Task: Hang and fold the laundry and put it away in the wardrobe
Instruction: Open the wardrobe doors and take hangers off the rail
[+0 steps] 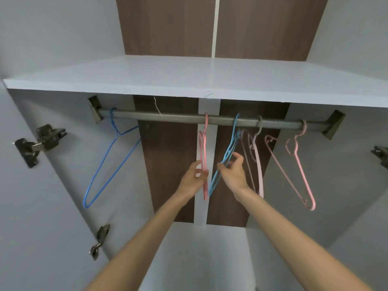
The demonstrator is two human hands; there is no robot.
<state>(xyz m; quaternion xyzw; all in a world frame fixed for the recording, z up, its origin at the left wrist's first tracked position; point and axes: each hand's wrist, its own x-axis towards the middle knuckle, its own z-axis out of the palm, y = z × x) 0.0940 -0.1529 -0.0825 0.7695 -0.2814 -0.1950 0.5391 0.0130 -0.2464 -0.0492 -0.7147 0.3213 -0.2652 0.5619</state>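
Pink hanger (203,143) pinched in your left hand (192,179), blue hangers (232,141) gripped in your right hand (234,175).
Thin frames look light, springy and slick; they hang from the rail (178,117) above your hands, so hold the shoulder arms and lift the hooks clear. Grey shelf (189,80) sits just over the rail.
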